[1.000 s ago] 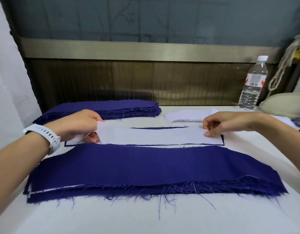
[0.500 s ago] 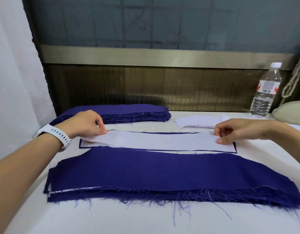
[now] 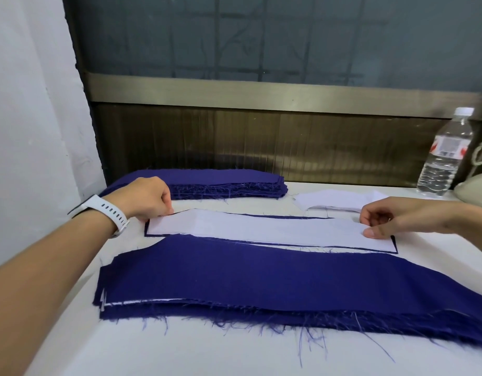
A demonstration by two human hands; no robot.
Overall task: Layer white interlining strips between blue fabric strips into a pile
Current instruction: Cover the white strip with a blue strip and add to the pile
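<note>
A white interlining strip (image 3: pixel 269 230) lies flat on a blue fabric strip (image 3: pixel 395 244), whose dark edge shows all round it. My left hand (image 3: pixel 145 196) pinches the strip's left end. My right hand (image 3: pixel 389 218) has its fingers curled, and its thumb presses the strip's right end. In front lies a wide layered pile (image 3: pixel 261 280) of blue fabric with white edges showing at its left. A stack of blue strips (image 3: pixel 223 181) sits at the back left, and a small stack of white interlining (image 3: pixel 340 199) sits at the back right.
A clear water bottle (image 3: pixel 446 156) stands at the back right beside a beige rounded object (image 3: pixel 476 189). A brown panel wall runs along the table's far edge. Loose blue threads hang from the front pile over the white table (image 3: pixel 234 354).
The white strip's left end, lifted one second ago, now lies flat on the blue strip. My head has turned, so the scene has shifted right in the view.
</note>
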